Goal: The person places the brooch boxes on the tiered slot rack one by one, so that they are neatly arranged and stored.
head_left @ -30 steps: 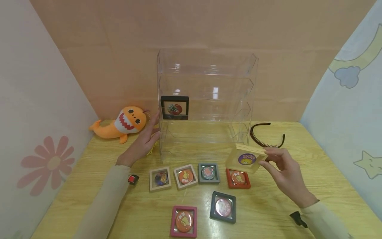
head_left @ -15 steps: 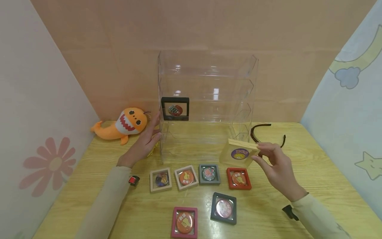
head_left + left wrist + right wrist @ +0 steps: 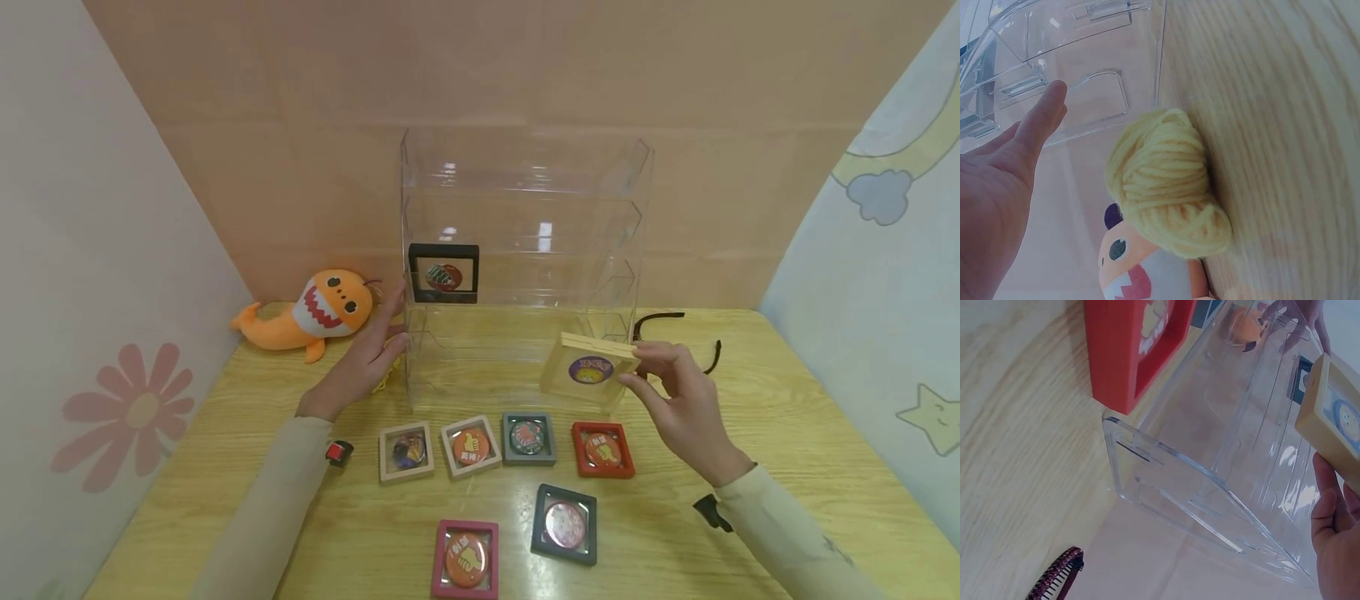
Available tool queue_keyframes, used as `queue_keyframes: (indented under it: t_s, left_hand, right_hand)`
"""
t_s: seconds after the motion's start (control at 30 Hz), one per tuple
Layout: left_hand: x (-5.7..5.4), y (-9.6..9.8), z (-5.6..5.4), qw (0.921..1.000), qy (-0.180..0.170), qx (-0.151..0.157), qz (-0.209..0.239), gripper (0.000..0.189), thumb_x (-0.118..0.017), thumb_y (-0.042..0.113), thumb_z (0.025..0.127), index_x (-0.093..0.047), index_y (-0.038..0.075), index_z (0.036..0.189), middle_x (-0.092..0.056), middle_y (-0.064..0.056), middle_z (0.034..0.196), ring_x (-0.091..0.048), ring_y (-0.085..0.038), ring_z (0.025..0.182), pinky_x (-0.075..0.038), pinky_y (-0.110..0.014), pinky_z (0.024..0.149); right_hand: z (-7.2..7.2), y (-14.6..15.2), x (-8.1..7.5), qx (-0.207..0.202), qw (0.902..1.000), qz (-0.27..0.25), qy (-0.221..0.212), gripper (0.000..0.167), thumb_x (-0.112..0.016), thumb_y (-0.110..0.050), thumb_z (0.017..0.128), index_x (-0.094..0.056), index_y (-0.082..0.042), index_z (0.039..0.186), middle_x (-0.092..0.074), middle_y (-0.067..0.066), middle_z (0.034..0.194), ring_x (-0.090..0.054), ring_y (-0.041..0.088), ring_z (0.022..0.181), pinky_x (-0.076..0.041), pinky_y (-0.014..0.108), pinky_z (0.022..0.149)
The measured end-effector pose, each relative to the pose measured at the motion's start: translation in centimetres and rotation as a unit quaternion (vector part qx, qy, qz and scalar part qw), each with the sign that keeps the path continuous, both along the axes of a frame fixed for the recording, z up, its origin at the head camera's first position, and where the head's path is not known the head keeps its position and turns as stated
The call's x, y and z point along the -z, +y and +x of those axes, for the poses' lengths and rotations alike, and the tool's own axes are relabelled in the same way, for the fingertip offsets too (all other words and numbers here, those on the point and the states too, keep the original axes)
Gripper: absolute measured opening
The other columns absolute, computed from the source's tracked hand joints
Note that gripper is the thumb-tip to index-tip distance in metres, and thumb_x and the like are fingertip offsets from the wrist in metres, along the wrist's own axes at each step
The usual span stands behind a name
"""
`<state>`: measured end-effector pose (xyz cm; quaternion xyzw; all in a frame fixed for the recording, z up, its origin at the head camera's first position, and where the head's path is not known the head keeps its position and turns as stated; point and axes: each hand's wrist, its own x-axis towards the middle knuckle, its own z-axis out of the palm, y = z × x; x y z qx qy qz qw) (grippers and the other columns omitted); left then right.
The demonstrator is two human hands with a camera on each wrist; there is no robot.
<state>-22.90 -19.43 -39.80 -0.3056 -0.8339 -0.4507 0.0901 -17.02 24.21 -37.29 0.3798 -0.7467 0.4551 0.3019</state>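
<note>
My right hand (image 3: 678,408) pinches the right edge of a cream display frame (image 3: 588,372) that shows a round purple badge. This frame is tilted in the air before the lower right of a clear acrylic rack (image 3: 525,192). In the right wrist view the thumb and fingers hold the cream frame (image 3: 1329,419) at one end. My left hand (image 3: 356,362) rests with straight fingers against the rack's left side panel. A black display frame (image 3: 444,273) with a red and green badge stands on a middle tier of the rack, at the left.
In front of the rack lie several display frames, among them a red one (image 3: 603,450), a pink one (image 3: 465,560) and a dark one (image 3: 564,525). An orange shark plush (image 3: 311,315) and yellow yarn (image 3: 1163,181) are at left. A dark headband (image 3: 712,357) lies right.
My right hand has carried the cream frame left and upward, closer to the rack. The left hand stays against the side panel.
</note>
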Motion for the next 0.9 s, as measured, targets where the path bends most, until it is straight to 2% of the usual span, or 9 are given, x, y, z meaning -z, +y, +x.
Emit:
queue_keyframes:
  t_s: [0.13, 0.33, 0.43, 0.53, 0.7, 0.83, 0.9]
  left_hand:
    - [0.2, -0.2, -0.1, 1.0000, 0.000, -0.001, -0.002, 0.078, -0.045, 0.004, 0.107, 0.002, 0.029, 0.164, -0.007, -0.001, 0.169, -0.028, -0.031, 0.148, -0.039, -0.051, 0.111]
    - [0.3, -0.2, -0.1, 1.0000, 0.002, 0.002, 0.002, 0.078, -0.046, 0.002, 0.106, 0.001, 0.022, 0.165, -0.005, -0.004, 0.169, -0.027, -0.033, 0.149, -0.040, -0.053, 0.111]
    - [0.3, -0.1, -0.2, 1.0000, 0.002, 0.004, 0.007, 0.078, -0.046, 0.000, 0.106, 0.001, 0.019, 0.165, -0.004, -0.006, 0.169, -0.026, -0.035, 0.149, -0.039, -0.056, 0.110]
    - [0.4, -0.1, -0.2, 1.0000, -0.002, 0.004, 0.008, 0.077, -0.045, 0.001, 0.106, 0.001, 0.020, 0.165, -0.004, -0.005, 0.169, -0.025, -0.033, 0.149, -0.038, -0.056, 0.111]
    - [0.2, 0.0, 0.0, 1.0000, -0.001, 0.004, 0.005, 0.076, -0.043, 0.006, 0.108, 0.002, 0.028, 0.164, -0.004, 0.002, 0.169, -0.023, -0.027, 0.151, -0.036, -0.055, 0.112]
    - [0.1, 0.1, 0.1, 1.0000, 0.002, 0.007, 0.003, 0.074, -0.043, 0.011, 0.110, 0.003, 0.032, 0.164, -0.004, 0.003, 0.169, -0.023, -0.027, 0.151, -0.036, -0.053, 0.113]
    - [0.0, 0.1, 0.0, 1.0000, 0.001, 0.005, 0.001, 0.073, -0.042, 0.014, 0.110, 0.003, 0.034, 0.164, -0.004, 0.004, 0.169, -0.023, -0.026, 0.151, -0.037, -0.052, 0.113]
  right_hand:
    - [-0.5, -0.4, -0.4, 0.004, 1.0000, 0.001, 0.001, 0.051, -0.066, -0.025, 0.094, -0.053, 0.020, 0.113, -0.061, 0.021, 0.116, -0.064, 0.007, 0.099, -0.051, 0.014, 0.085]
    - [-0.9, -1.0, -1.1, 0.007, 1.0000, 0.006, 0.002, 0.045, -0.065, -0.018, 0.092, -0.053, 0.018, 0.117, -0.060, 0.024, 0.114, -0.062, 0.008, 0.098, -0.051, 0.015, 0.087]
    - [-1.1, -1.2, -1.4, 0.004, 1.0000, 0.007, 0.000, 0.041, -0.067, -0.010, 0.091, -0.053, 0.018, 0.118, -0.060, 0.022, 0.114, -0.061, 0.008, 0.095, -0.050, 0.015, 0.087]
    - [-1.4, -1.4, -1.4, 0.000, 1.0000, 0.007, -0.006, 0.037, -0.069, 0.006, 0.086, -0.053, 0.017, 0.118, -0.060, 0.019, 0.116, -0.062, 0.008, 0.095, -0.050, 0.015, 0.087]
    - [-1.9, -1.8, -1.5, -0.003, 0.9999, 0.007, -0.012, 0.049, -0.069, 0.030, 0.073, -0.053, 0.016, 0.118, -0.059, 0.020, 0.116, -0.063, 0.007, 0.095, -0.051, 0.014, 0.084]
    - [-2.3, -2.2, -1.9, 0.006, 0.9998, 0.018, -0.007, 0.055, -0.068, 0.035, 0.069, -0.053, 0.015, 0.117, -0.060, 0.021, 0.114, -0.062, 0.007, 0.093, -0.050, 0.013, 0.082]
    - [-2.5, -2.4, -2.1, 0.015, 0.9995, 0.026, -0.005, 0.053, -0.069, 0.034, 0.070, -0.053, 0.014, 0.117, -0.061, 0.021, 0.112, -0.061, 0.005, 0.092, -0.050, 0.012, 0.081]
